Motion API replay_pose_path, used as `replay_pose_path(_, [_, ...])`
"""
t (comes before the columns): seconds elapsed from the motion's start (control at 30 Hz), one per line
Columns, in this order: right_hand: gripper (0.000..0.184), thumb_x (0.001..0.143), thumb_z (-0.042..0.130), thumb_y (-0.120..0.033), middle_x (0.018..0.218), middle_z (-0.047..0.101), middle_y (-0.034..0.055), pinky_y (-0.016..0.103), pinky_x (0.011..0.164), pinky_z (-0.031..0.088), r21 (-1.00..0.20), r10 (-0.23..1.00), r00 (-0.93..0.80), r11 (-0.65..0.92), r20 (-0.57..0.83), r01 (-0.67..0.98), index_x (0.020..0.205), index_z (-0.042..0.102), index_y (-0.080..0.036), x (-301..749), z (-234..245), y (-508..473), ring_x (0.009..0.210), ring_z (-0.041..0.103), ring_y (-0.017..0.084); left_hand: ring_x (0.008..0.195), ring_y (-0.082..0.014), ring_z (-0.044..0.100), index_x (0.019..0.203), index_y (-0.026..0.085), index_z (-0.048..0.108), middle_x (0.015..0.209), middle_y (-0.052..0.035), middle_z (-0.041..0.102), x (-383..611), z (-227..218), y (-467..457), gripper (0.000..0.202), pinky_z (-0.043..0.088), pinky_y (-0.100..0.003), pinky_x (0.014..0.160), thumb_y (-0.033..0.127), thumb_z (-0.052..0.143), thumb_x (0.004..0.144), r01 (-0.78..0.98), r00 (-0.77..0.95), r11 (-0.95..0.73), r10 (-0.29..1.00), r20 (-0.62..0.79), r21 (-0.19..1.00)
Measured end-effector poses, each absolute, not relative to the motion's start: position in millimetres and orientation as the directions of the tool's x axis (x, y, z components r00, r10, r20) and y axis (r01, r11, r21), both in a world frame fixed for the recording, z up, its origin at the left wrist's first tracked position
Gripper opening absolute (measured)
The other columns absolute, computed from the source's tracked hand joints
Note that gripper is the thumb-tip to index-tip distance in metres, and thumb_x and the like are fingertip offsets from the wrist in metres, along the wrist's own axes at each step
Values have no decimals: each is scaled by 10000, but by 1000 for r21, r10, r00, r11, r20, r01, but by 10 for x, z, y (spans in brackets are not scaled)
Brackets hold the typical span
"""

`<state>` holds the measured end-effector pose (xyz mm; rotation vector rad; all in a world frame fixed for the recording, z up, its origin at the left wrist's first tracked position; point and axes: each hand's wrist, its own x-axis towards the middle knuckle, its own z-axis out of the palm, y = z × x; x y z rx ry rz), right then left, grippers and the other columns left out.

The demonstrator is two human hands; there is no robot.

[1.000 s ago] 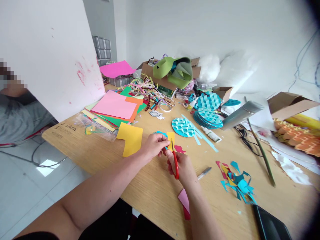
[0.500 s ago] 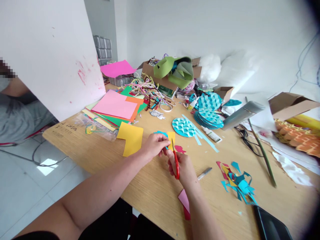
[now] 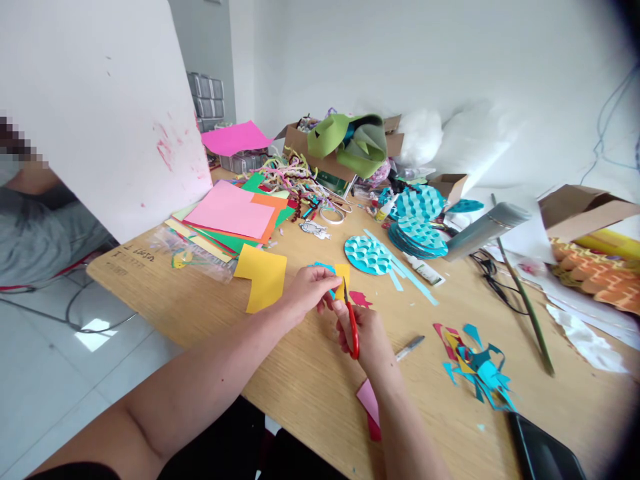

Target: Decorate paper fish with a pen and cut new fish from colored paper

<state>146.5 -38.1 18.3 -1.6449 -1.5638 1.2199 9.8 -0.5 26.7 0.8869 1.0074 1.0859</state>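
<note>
My right hand (image 3: 361,328) is closed round the red handles of a pair of scissors (image 3: 353,327), whose dark blades point up and away from me. A small piece of yellow paper (image 3: 343,274) is pinched in my left hand (image 3: 311,292), right against the blades. Just behind my left fingers lie blue paper pieces (image 3: 323,267), partly covered by the hand. A dark pink paper cutout (image 3: 360,299) rests on the table beside the scissors. To the left of my left hand is a larger yellow sheet (image 3: 263,277) with a corner cut out.
Coloured paper sheets (image 3: 230,210) are stacked at the left. Blue scalloped discs (image 3: 369,255) lie ahead, near a tilted grey bottle (image 3: 487,230). Paper scraps (image 3: 483,367) and a black phone (image 3: 543,447) are at the right. A pen (image 3: 410,347) lies by my right wrist.
The scissor blades and yellow piece have shifted only slightly against each other. Both hands stay in nearly the same place.
</note>
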Motion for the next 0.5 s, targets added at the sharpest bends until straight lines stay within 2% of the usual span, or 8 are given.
replay_pose_path(0.3, [619,732,542,-783,379,533,11,203,341,318,-853,966,-119,-140,-228,502,549,489,-195,1478,166,-382,310,480,119,377,-55,487,657,156,551,554,55,544,93,267,10,134,295,-153,300,130,593,782,-259,116,221,974,-196,940])
replay_pose_path(0.5, [620,753,526,-775,406,566,31,209,365,343,-847,971,-124,-112,-204,520,550,506,-190,1491,151,-373,332,499,125,359,-55,456,640,151,554,496,61,516,106,261,-1,148,299,-154,314,122,591,780,-242,119,239,969,-215,941])
